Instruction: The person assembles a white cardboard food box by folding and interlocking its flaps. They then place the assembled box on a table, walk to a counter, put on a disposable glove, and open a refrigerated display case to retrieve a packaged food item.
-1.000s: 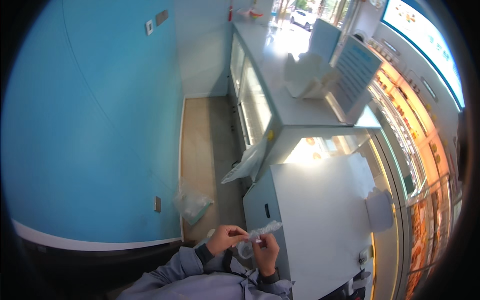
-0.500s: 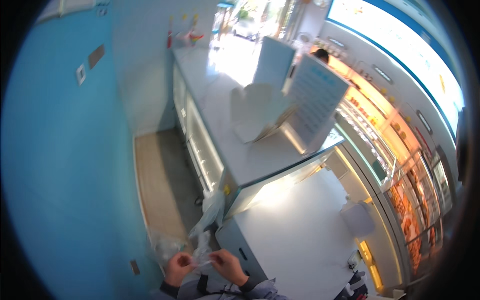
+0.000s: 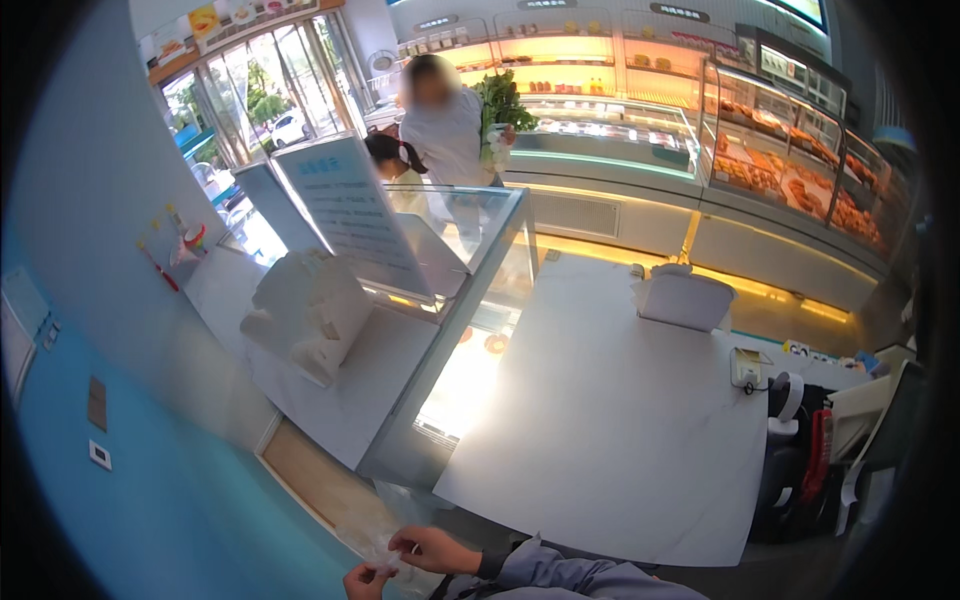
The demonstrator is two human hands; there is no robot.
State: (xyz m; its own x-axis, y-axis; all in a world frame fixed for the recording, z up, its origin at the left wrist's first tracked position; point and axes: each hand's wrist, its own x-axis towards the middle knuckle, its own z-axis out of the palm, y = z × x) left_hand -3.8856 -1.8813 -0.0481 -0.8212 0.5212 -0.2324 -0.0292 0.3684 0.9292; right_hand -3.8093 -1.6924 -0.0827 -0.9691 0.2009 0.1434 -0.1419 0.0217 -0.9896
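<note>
A: Head view: at the bottom edge, the left hand [image 3: 368, 580] and the right hand [image 3: 432, 548] are both pinched narrow on a thin, clear plastic bag [image 3: 385, 555] stretched between them. It is held in the air, below the near-left corner of the white tabletop [image 3: 610, 420].

B: Is the bag open yet?

A: That cannot be told; the film is nearly see-through and small in the picture. Nothing shows inside it, so the person seems to be at the start, working the mouth apart. Filling it, if that is the aim, looks wholly undone.

B: What lies around the tabletop?

A: Left of it stands a glass display case [image 3: 455, 330] with lit shelves. Left of that again, a stack of white boxes [image 3: 305, 310] sits beside a slanted sign board [image 3: 350, 215]. At the tabletop's far edge is a white bin [image 3: 685, 298]; off its right corner, a small card terminal [image 3: 745, 368]. Beyond, two people [image 3: 440, 130] stand before long lit pastry cabinets [image 3: 780, 170].
</note>
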